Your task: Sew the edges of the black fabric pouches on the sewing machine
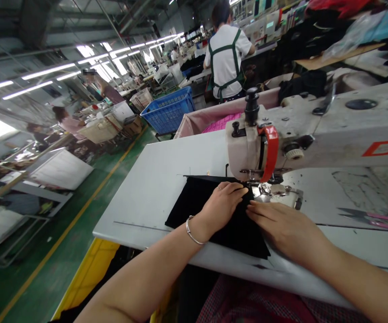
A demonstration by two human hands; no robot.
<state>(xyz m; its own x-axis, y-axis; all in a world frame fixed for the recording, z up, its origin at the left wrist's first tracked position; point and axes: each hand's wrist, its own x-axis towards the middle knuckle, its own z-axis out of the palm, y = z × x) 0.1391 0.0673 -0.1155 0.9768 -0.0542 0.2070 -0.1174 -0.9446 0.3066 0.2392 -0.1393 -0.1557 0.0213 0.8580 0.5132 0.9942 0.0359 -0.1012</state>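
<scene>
Black cloth — left hand, right hand flat, unclenched | sewing machine at far corner | pink-handled scissors rightward

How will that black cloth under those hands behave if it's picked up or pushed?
The black cloth probably bends easily, as it looks thin. It's likely light, for the same reason. Pushed, it may slide, since the tabletop looks smooth.

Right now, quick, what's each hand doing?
Left hand: open, laid on the black fabric.
Right hand: open, fingertips over the same fabric's edge.
</scene>
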